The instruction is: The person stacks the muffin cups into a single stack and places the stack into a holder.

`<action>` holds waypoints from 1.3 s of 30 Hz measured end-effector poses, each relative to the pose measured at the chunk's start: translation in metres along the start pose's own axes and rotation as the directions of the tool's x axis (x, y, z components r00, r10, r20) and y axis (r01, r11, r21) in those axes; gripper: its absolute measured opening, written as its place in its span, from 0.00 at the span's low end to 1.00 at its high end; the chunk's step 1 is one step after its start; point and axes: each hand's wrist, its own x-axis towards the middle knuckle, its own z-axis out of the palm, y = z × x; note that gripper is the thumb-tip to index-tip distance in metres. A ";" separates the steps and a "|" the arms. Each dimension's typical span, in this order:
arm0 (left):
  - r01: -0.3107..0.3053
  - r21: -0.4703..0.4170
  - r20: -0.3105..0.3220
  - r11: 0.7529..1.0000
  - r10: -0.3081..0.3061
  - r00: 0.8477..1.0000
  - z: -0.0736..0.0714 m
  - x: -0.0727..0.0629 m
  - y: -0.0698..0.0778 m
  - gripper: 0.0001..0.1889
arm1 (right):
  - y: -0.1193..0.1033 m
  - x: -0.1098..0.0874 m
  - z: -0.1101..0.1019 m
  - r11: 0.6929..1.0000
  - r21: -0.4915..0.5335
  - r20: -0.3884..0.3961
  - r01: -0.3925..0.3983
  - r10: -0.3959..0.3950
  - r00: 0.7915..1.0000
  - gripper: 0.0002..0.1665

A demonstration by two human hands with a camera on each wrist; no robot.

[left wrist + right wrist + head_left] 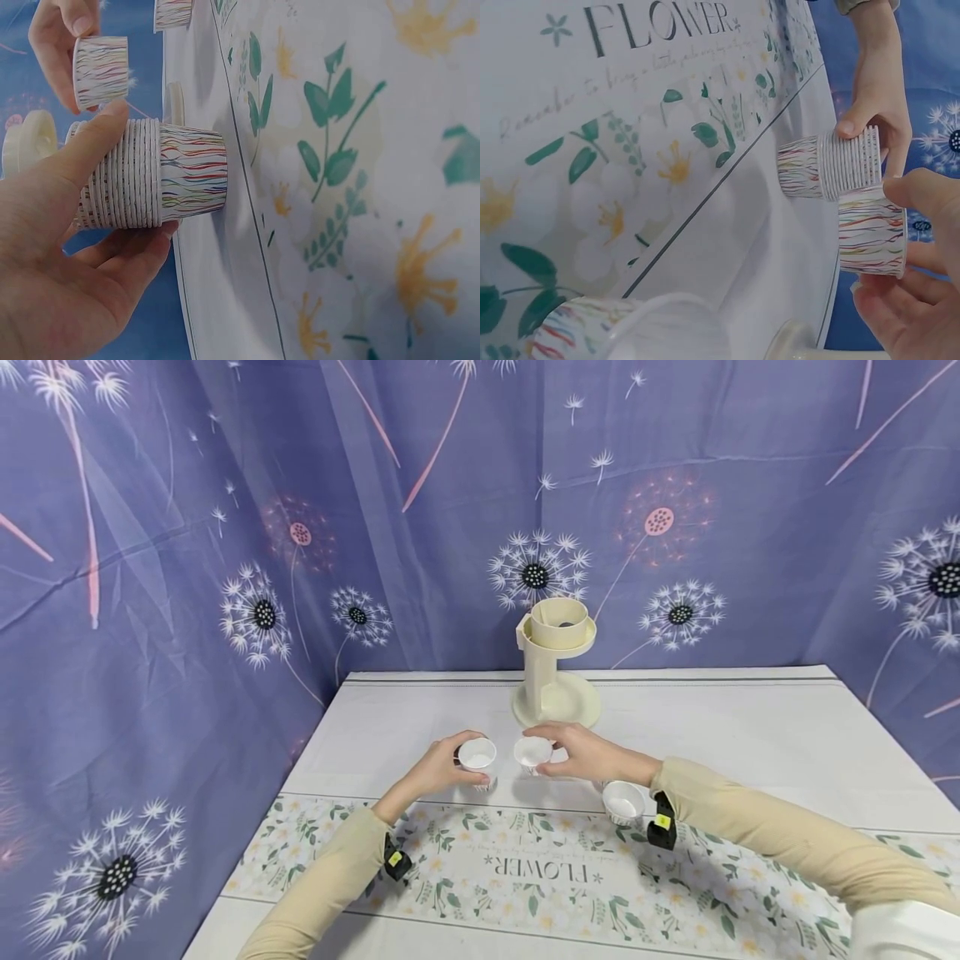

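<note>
A stack of nested paper cups (pixel 193 171), white with wavy coloured stripes, is gripped by my left hand (pixel 438 768) with thumb and fingers around its sides. In the head view the top cup's white inside (pixel 477 754) faces up. My right hand (pixel 585 753) pinches a single striped paper cup (pixel 871 232) near its rim, just to the right of the stack. This cup's open mouth (pixel 533 750) also faces up. Another paper cup (pixel 624 802) stands upright on the table, below my right wrist.
A cream stand (pixel 540 681) with a ring holder on top and a round base rises behind the hands. A floral runner (pixel 525 877) crosses the white table (pixel 720 727). Purple dandelion curtains (pixel 450 568) hang behind and at the sides.
</note>
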 end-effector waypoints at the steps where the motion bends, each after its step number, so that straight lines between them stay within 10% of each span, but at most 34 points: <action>1: -0.003 0.001 -0.002 1.000 0.003 1.000 0.000 0.000 0.000 0.38 | -0.001 0.001 0.000 1.000 0.000 -0.004 -0.001 0.001 1.000 0.33; 39: -0.007 -0.005 0.001 1.000 0.007 1.000 -0.001 0.000 0.000 0.38 | -0.023 0.033 0.014 0.998 0.036 -0.132 0.044 -0.039 0.990 0.31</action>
